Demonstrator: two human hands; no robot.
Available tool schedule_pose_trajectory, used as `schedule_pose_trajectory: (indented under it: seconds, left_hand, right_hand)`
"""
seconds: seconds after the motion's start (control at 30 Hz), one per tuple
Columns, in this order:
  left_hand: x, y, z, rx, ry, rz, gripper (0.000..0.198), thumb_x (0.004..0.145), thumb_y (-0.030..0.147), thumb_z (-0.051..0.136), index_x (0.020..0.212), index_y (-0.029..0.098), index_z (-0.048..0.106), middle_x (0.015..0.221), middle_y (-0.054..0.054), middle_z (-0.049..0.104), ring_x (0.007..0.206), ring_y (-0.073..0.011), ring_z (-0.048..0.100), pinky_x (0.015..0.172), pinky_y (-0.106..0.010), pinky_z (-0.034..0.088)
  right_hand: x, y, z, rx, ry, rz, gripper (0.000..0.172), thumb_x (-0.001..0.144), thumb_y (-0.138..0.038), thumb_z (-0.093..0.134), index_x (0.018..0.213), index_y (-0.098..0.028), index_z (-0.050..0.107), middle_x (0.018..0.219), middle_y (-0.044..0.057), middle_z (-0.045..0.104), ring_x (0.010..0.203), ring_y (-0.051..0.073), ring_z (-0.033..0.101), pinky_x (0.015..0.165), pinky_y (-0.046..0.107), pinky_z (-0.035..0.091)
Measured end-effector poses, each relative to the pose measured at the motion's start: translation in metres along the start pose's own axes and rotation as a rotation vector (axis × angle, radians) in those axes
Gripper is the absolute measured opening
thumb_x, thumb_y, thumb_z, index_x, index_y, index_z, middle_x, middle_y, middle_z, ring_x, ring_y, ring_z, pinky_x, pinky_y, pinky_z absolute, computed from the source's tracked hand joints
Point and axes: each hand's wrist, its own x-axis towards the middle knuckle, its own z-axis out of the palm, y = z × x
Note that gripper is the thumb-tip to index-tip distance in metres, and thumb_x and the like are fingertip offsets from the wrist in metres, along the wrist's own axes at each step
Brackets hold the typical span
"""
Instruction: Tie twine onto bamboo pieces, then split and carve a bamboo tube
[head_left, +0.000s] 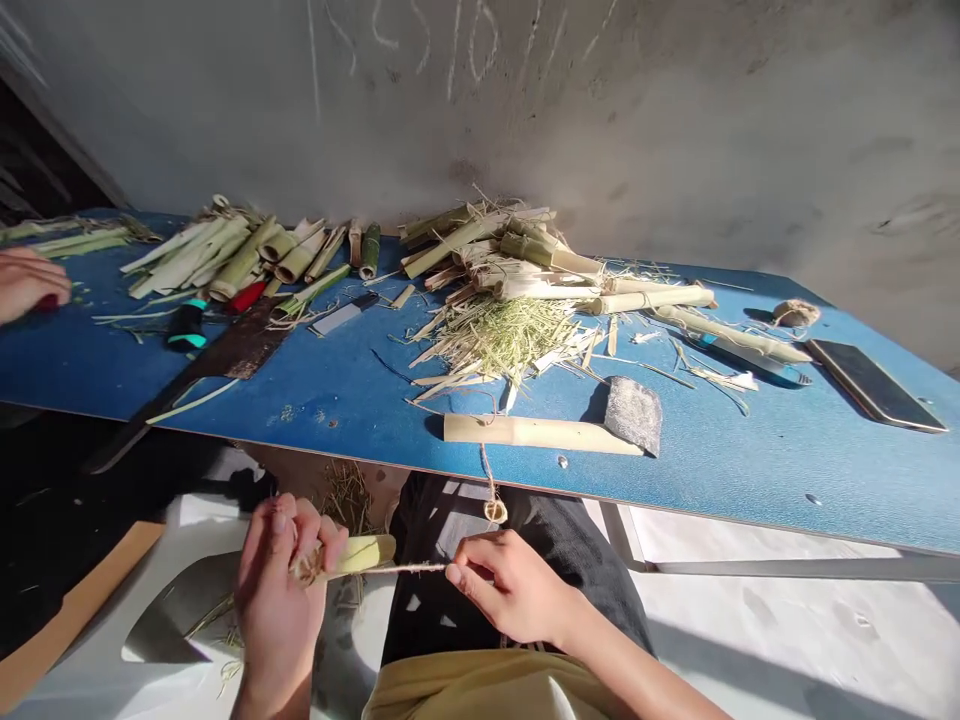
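My left hand [281,580] is closed around a short pale-green bamboo piece [367,552], held below the table's front edge. A length of brown twine [409,568] stretches sideways from that piece to my right hand [514,590], whose thumb and forefinger pinch it. Right at the edge above lies a split bamboo length [540,433] with twine around its left part. From it hangs a small bamboo ring [495,511], just above my right hand. A grey piece of sandpaper [634,415] rests against the bamboo's right end.
Cut bamboo and shavings [517,335] are heaped on the blue table [750,460]. Leftward, a large dark blade [187,385] overhangs the edge, near a small knife [345,313]. A phone [874,383] and ball of twine [796,313] lie right. Another person's hand [30,285] is far left.
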Motion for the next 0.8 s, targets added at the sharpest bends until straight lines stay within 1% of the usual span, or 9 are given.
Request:
schedule_pose_trajectory:
  seconds: [0.07, 0.13, 0.23, 0.33, 0.43, 0.5, 0.57, 0.67, 0.8]
  left_hand:
    - [0.003, 0.020, -0.014, 0.082, 0.081, 0.087, 0.033, 0.089, 0.046, 0.079, 0.088, 0.022, 0.057, 0.066, 0.007, 0.045, 0.054, -0.0104, 0.044, 0.054, -0.025, 0.046]
    - [0.003, 0.031, -0.026, 0.149, 0.139, 0.147, 0.034, 0.085, 0.045, 0.082, 0.086, 0.021, 0.058, 0.067, 0.006, 0.046, 0.057, -0.0113, 0.045, 0.053, -0.025, 0.047]
    - [0.000, 0.029, -0.034, 0.204, 0.124, 0.139, 0.037, 0.082, 0.048, 0.085, 0.087, 0.021, 0.061, 0.066, 0.005, 0.048, 0.056, -0.0114, 0.046, 0.049, -0.024, 0.045]
    - [-0.002, 0.020, -0.029, 0.202, 0.057, 0.107, 0.039, 0.081, 0.050, 0.086, 0.092, 0.021, 0.062, 0.064, 0.006, 0.049, 0.054, -0.0107, 0.046, 0.047, -0.023, 0.044]
    - [0.003, 0.017, -0.020, 0.191, 0.062, 0.146, 0.037, 0.083, 0.048, 0.085, 0.095, 0.022, 0.063, 0.067, 0.006, 0.050, 0.056, -0.0097, 0.048, 0.050, -0.021, 0.045]
    - [0.010, 0.019, -0.017, 0.194, 0.079, 0.180, 0.034, 0.084, 0.045, 0.084, 0.095, 0.022, 0.063, 0.070, 0.006, 0.051, 0.057, -0.0093, 0.049, 0.052, -0.021, 0.046]
    - [0.015, 0.018, -0.015, 0.200, 0.063, 0.188, 0.031, 0.085, 0.043, 0.084, 0.096, 0.022, 0.063, 0.071, 0.006, 0.052, 0.058, -0.0095, 0.050, 0.053, -0.021, 0.047]
    - [0.012, 0.003, -0.010, 0.220, -0.007, 0.141, 0.031, 0.085, 0.045, 0.083, 0.096, 0.022, 0.064, 0.071, 0.005, 0.053, 0.058, -0.0105, 0.053, 0.053, -0.021, 0.047]
    - [-0.007, -0.037, 0.002, 0.270, -0.134, 0.025, 0.041, 0.089, 0.059, 0.074, 0.082, 0.022, 0.060, 0.066, 0.004, 0.053, 0.051, -0.0107, 0.051, 0.048, -0.021, 0.041]
  right_hand:
    - [-0.005, -0.007, -0.007, 0.032, -0.028, 0.026, 0.037, 0.109, -0.040, 0.050, 0.077, -0.021, 0.055, 0.066, -0.003, 0.050, 0.059, 0.012, 0.040, 0.059, 0.027, 0.030]
    - [-0.011, -0.017, -0.018, 0.064, -0.046, 0.041, 0.041, 0.110, -0.042, 0.048, 0.074, -0.021, 0.051, 0.066, -0.004, 0.047, 0.061, 0.011, 0.039, 0.060, 0.027, 0.030]
    - [-0.015, -0.035, -0.043, 0.115, -0.026, 0.029, 0.045, 0.109, -0.044, 0.049, 0.071, -0.021, 0.050, 0.063, -0.004, 0.043, 0.059, 0.012, 0.035, 0.057, 0.028, 0.027]
    - [-0.014, -0.052, -0.076, 0.208, 0.084, -0.004, 0.054, 0.107, -0.052, 0.054, 0.062, -0.021, 0.050, 0.057, -0.002, 0.044, 0.054, 0.012, 0.035, 0.053, 0.030, 0.025]
    - [-0.010, -0.065, -0.106, 0.356, 0.263, -0.040, 0.059, 0.100, -0.062, 0.062, 0.058, -0.022, 0.053, 0.055, -0.001, 0.044, 0.051, 0.011, 0.033, 0.052, 0.030, 0.023]
    - [-0.006, -0.071, -0.117, 0.426, 0.341, -0.053, 0.056, 0.096, -0.062, 0.069, 0.059, -0.022, 0.057, 0.057, -0.002, 0.042, 0.052, 0.011, 0.032, 0.052, 0.030, 0.024]
    - [-0.002, -0.077, -0.121, 0.469, 0.368, -0.062, 0.052, 0.094, -0.060, 0.074, 0.061, -0.022, 0.060, 0.058, -0.002, 0.041, 0.054, 0.011, 0.033, 0.054, 0.030, 0.025]
    - [0.005, -0.085, -0.120, 0.554, 0.404, -0.071, 0.055, 0.088, -0.062, 0.079, 0.058, -0.023, 0.055, 0.055, -0.004, 0.036, 0.052, 0.010, 0.031, 0.053, 0.029, 0.025]
    - [0.018, -0.098, -0.117, 0.643, 0.404, -0.112, 0.059, 0.085, -0.061, 0.082, 0.057, -0.023, 0.046, 0.052, -0.007, 0.030, 0.048, 0.008, 0.025, 0.051, 0.028, 0.022]
